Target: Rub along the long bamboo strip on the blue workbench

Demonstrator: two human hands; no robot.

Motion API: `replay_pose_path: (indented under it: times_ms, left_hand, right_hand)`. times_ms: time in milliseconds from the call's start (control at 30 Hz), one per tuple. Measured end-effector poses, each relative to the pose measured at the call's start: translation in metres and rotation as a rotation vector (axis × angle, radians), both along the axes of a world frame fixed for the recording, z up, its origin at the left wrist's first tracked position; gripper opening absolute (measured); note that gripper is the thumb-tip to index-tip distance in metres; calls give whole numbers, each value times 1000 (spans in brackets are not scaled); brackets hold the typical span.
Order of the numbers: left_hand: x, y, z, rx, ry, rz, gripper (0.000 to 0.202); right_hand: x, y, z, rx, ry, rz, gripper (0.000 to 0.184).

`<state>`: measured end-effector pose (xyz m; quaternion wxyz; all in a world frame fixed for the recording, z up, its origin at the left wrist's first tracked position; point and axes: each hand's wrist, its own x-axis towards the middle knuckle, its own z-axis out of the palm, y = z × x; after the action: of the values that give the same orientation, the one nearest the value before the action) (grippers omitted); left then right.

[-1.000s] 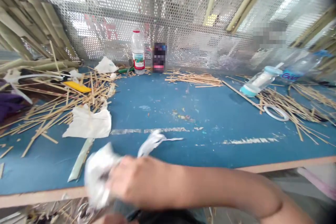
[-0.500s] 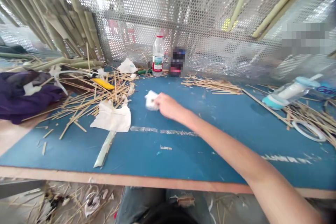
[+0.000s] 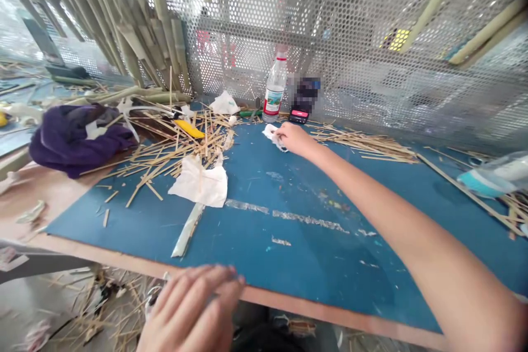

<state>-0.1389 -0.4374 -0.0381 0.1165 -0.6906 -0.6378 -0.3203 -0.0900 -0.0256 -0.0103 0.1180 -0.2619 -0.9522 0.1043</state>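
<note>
White crumpled tissue [image 3: 272, 135] sits pinched under the right hand [image 3: 293, 138], arm stretched far fwd across the blue tabletop [image 3: 313, 253]; fingers curl round the wad, pressing it to the surface. Left hand [image 3: 192, 311] hangs near the body at the table's front edge, fingers spread, holding nothing.

Judgement: w/ the reach this long, grip should stay firm on the wad & the wrist low, so it doesn't brush the plastic water bottle [image 3: 274, 89] or the blurred phone [image 3: 300, 115], both just beyond the right hand.

Surface: blue sheet on a wood-edged bench, scuffed w/ pale tape residue. Left of the right hand lies a heap of bamboo slivers [image 3: 173, 148], a flat white tissue [image 3: 200, 184] and a yellow tool [image 3: 188, 128]; further left a purple cloth [image 3: 70, 140]. More slivers right of that hand.

Room: perforated metal screen [image 3: 350, 38] behind, bamboo strips [image 3: 136, 27] leaning on it; scraps on floor below left hand.
</note>
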Motion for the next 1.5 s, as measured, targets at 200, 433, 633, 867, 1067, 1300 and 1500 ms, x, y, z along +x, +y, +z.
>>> replay_pose_path:
  times_ms: [200, 433, 633, 867, 1067, 1300, 1500]
  left_hand:
    - [-39, 31, 0, -141, 205, 321, 27]
    - [-84, 87, 2, -386, 363, 474, 50]
    - [-117, 103, 14, -571, 369, 478, 36]
    - [-116, 106, 11, -502, 322, 530, 48]
    - [-111, 110, 18, -557, 286, 330, 42]
    - [-112, 116, 30, -558, 396, 319, 37]
    - [-112, 101, 51, -391, 379, 513, 32]
  right_hand:
    - [-35, -63, -24, -113, -7, 335, 37]
    - [27, -102, 16, -565, -43, 647, 25]
    - [130, -38, 4, -549, 155, 83, 26]
    - [176, -36, -41, -639, 305, -128, 29]
    - [173, -45, -48, -540, 415, -88, 23]
    - [179, -45, -49, -561, 459, -35, 20]
    - [181, -43, -53, -570, 459, -15, 24]
